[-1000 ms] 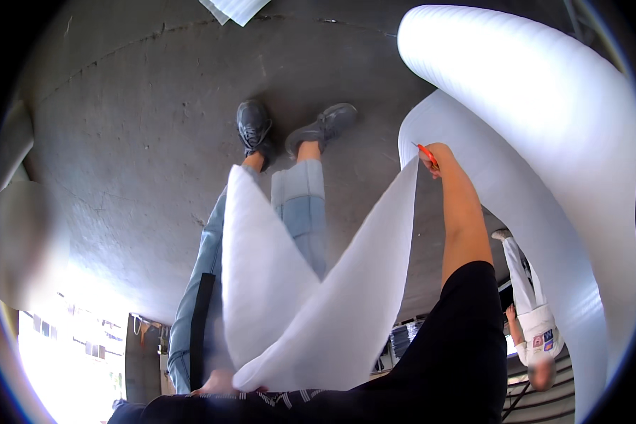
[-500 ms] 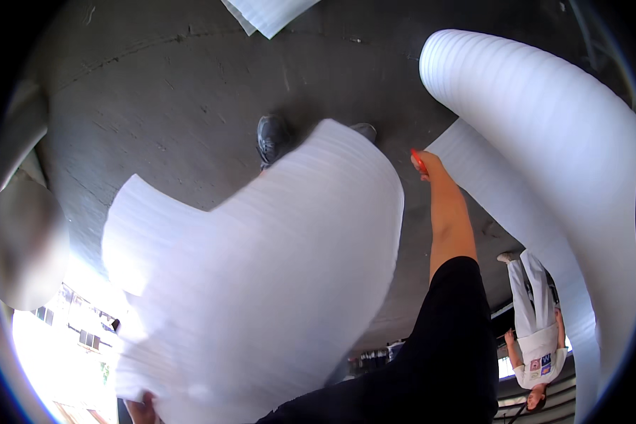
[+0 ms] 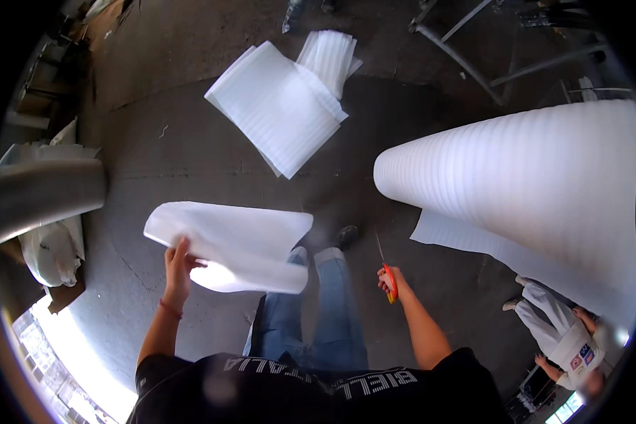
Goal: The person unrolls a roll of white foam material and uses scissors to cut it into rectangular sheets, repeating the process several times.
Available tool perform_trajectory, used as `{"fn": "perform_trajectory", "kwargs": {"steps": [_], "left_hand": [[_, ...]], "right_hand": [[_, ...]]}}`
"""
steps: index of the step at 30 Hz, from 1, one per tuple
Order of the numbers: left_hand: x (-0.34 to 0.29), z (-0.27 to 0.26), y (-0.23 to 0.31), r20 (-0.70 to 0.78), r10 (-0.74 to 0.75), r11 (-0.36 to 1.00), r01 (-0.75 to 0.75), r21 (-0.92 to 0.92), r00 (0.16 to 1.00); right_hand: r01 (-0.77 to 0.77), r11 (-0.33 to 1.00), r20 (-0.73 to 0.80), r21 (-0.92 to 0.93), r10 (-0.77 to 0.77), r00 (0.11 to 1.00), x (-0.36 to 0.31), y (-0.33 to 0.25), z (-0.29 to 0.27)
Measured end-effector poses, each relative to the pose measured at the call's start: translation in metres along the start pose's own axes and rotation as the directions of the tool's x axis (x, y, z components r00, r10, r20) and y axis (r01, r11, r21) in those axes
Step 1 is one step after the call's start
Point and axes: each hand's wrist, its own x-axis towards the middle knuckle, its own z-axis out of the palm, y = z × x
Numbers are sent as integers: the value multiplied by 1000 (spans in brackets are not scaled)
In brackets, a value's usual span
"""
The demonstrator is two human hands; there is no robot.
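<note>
A white foam sheet point(image 3: 240, 225) hangs curled over on itself in front of my legs. My left hand point(image 3: 180, 261) is closed on its near left part, thumb on top. In my right hand point(image 3: 391, 281) is a pair of scissors point(image 3: 387, 272) with red and yellow handles; the thin blades point away from me. A large white foam roll point(image 3: 516, 159) lies at the right, and its loose end point(image 3: 466, 244) hangs below it toward the scissors, apart from them. On the dark floor ahead lies a pile of cut white foam sheets point(image 3: 275, 106).
At the left are a grey-silver roll point(image 3: 49, 194) and a plastic-wrapped bundle point(image 3: 53, 254). A metal frame point(image 3: 466, 63) stands at the far right. Another person in white trousers point(image 3: 548, 311) stands behind the roll at lower right.
The foam sheet in my left hand has dropped and folded over in front of my legs. My right hand has drawn back from the roll's loose end. The view has tilted, showing the pile.
</note>
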Motion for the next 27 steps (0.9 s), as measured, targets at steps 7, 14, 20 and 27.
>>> {"fn": "perform_trajectory", "kwargs": {"steps": [7,14,20,27], "left_hand": [[194,84,24,271,138,976,-85,-198,953],[332,163,55,201,243,969,-230,-87,949],[406,145,95,125,254,967,-251,-37,959],[363,194,153,622,-35,912,-229,340,782]], "right_hand": [[-126,980,-206,152,156,966,-98,43,9],[57,756,-165,652,69,984,-87,118,45],[210,554,-198,806,-82,977,-100,128,72],[403,616,-439,677,-101,893,-126,161,82]]}}
